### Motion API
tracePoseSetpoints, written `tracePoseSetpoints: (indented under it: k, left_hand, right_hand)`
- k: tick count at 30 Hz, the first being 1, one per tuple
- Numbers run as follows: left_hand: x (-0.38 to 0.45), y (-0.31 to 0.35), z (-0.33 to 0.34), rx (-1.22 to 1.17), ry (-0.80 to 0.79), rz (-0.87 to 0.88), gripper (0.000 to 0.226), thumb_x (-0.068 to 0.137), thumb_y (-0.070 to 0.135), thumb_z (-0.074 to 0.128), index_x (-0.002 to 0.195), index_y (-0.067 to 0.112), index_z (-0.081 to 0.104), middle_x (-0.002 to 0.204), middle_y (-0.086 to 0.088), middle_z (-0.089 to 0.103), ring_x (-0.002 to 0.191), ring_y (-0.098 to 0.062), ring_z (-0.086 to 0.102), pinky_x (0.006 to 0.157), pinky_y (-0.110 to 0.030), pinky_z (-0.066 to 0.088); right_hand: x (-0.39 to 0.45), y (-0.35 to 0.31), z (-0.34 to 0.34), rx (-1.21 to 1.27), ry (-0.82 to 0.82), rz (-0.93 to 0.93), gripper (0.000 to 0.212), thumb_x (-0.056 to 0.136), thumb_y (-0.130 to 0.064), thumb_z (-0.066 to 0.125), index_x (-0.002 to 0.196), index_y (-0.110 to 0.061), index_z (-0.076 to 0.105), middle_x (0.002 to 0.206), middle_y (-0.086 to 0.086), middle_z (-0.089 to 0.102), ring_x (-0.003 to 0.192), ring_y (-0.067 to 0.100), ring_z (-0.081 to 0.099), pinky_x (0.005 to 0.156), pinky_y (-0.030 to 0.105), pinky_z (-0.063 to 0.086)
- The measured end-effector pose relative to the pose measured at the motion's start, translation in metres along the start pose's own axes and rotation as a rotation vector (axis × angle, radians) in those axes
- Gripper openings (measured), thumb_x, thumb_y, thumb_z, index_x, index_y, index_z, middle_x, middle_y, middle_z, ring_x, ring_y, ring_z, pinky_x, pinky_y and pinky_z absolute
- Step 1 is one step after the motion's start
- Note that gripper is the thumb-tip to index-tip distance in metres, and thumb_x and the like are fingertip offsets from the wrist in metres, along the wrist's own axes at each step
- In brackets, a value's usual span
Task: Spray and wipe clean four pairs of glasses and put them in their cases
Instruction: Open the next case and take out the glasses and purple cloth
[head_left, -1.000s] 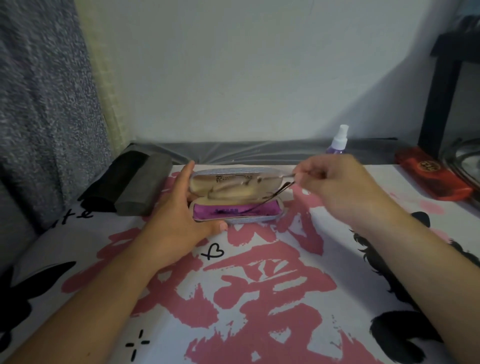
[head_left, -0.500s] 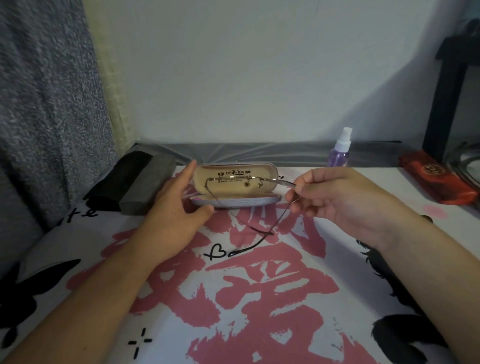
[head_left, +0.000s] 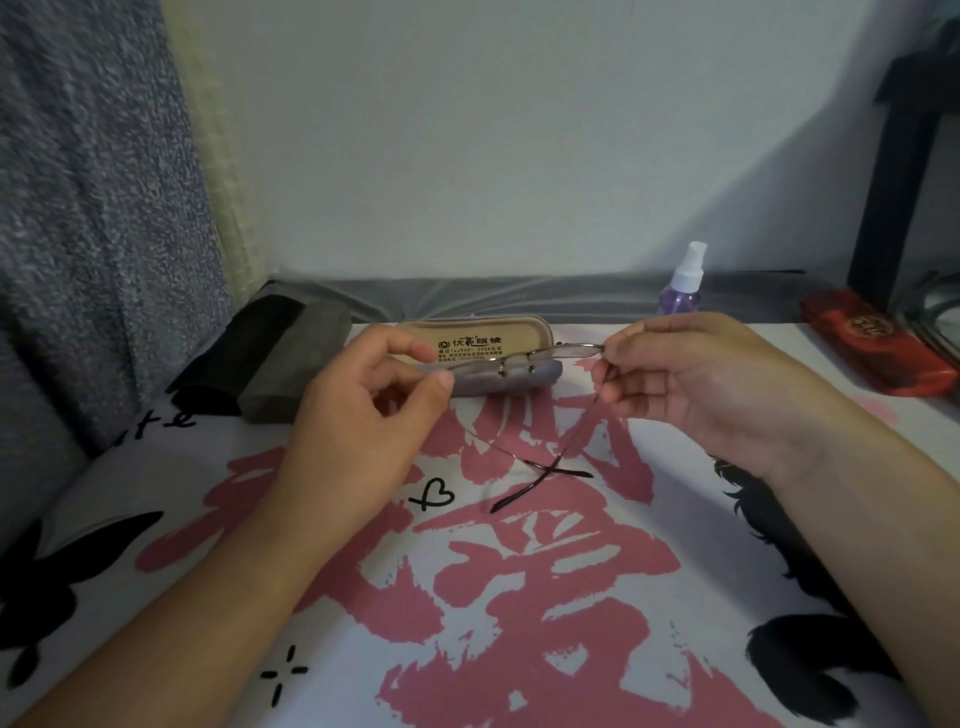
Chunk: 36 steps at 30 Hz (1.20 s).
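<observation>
I've got the glasses up off the cloth, held btwn both hands in front of the open case. My left hand pinches the left end of the frame w/ thumb and forefinger, other fingers curled in. My right hand pinches the right end at the hinge, thumb on top, fingers tucked under. Both thin arms of the glasses hang down toward me and cross, dark tips just over the pink print; can't tell if the tips touch the cloth.

Case sits just behind the glasses, lid up, tan lining w/ printed characters facing me, grey-purple base on the cloth. Spray bottle w/ purple liquid stands upright behind my right hand, near the wall. Red case lies far right, shut. Two dark cases, one black and one grey, lie side by side at the left, touching each other.
</observation>
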<state>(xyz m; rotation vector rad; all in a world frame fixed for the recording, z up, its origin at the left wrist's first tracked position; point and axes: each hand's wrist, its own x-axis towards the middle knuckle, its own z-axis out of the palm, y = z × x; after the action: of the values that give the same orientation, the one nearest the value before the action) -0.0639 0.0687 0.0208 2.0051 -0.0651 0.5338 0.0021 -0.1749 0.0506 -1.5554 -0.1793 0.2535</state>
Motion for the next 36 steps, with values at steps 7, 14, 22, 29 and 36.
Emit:
tracePoseSetpoints:
  k: [7,14,22,29,36]
  left_hand:
    - [0.007,0.003,-0.002,-0.404,-0.133,-0.233,0.021,0.096,-0.003,0.057,0.112,0.011,0.054,0.065,-0.009,0.066,0.055,-0.024,0.061,0.052,-0.028,0.049]
    - [0.009,0.001,-0.020,-0.307,-0.437,-0.461,0.027,0.097,0.003,0.059,0.121,0.013,0.053,0.068,-0.015,0.066,0.048,-0.027,0.061,0.042,-0.030,0.048]
    - [0.009,-0.003,-0.017,0.127,-0.284,-0.238,0.013,0.099,0.031,0.060,0.094,0.021,0.068,0.063,-0.003,0.069,0.044,-0.014,0.060,0.043,-0.023,0.044]
    - [0.033,-0.036,-0.011,0.310,0.034,-0.091,0.013,0.098,0.035,0.060,0.101,0.031,0.072,0.106,0.006,0.054,0.090,-0.004,0.057,0.083,-0.023,0.046]
    - [0.031,-0.046,-0.013,0.182,-0.187,-0.127,0.015,0.083,0.019,0.081,0.079,0.033,0.075,0.117,0.012,0.047,0.111,-0.002,0.052,0.104,-0.019,0.037]
  right_hand:
    - [-0.003,-0.005,-0.004,-0.100,-0.083,0.116,0.009,0.094,0.000,0.057,0.096,0.004,0.065,0.076,0.016,0.068,0.054,0.019,0.061,0.050,0.027,0.053]
    - [-0.008,-0.003,-0.011,-0.392,-0.218,0.273,0.009,0.093,-0.005,0.061,0.085,-0.007,0.064,0.076,0.014,0.067,0.050,0.018,0.051,0.048,0.027,0.041]
    - [-0.007,0.002,-0.013,-0.604,-0.219,0.330,0.015,0.097,-0.013,0.061,0.096,0.002,0.065,0.077,0.015,0.069,0.054,0.020,0.056,0.050,0.029,0.047]
    - [0.007,0.011,-0.009,-0.684,0.067,-0.068,0.018,0.097,-0.018,0.061,0.081,-0.013,0.069,0.056,-0.005,0.061,0.048,0.011,0.051,0.049,0.023,0.045]
    - [0.018,0.029,0.005,-0.732,0.137,-0.380,0.015,0.096,-0.024,0.064,0.088,-0.029,0.075,0.083,-0.009,0.074,0.079,0.012,0.068,0.075,0.029,0.054]
